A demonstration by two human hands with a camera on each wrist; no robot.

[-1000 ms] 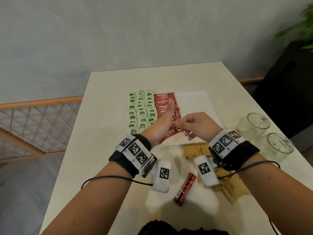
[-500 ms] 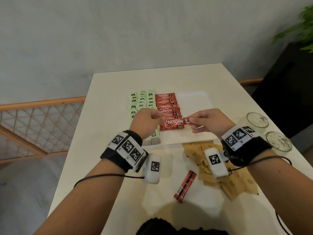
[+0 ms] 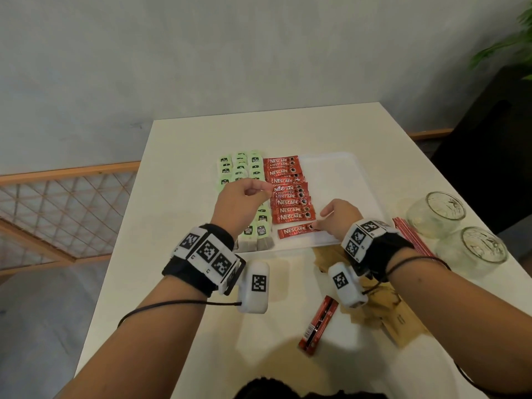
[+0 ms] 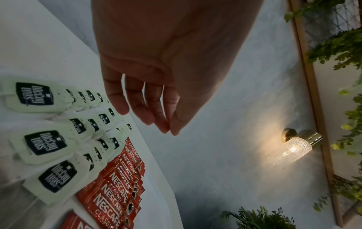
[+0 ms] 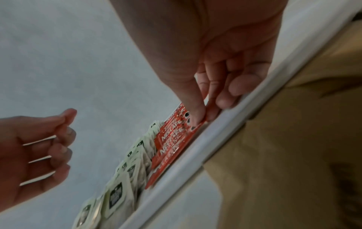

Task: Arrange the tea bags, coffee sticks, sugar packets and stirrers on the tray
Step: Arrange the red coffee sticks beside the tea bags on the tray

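- Head: right hand [image 3: 336, 218] pinches end of coffee stick [image 3: 295, 230], laid at near end of red row on tray [image 3: 339, 180]; left hand [image 3: 241, 203] hovers w/ nothing.
- L wrist: fingers [image 4: 137, 106] loosely curled, nothing held, above tea bags [image 4: 45, 141].
- R wrist: thumb + finger nip the stick by tray rim [image 5: 195, 155]. Risk: stick lies askew; letting go crooked could break row alignment.

Background clutter, off-task items only.
Two clear glass jars [image 3: 437, 213] [image 3: 475, 247] sit side by side near the right edge of the white table [image 3: 184, 174]. Plain grey wall [image 3: 201, 59] behind, wooden lattice railing [image 3: 57, 208] to the left, green plant [image 3: 509, 50] top right over a dark block. Lit glass wall lamp [image 4: 293, 147] shows in the left wrist view.
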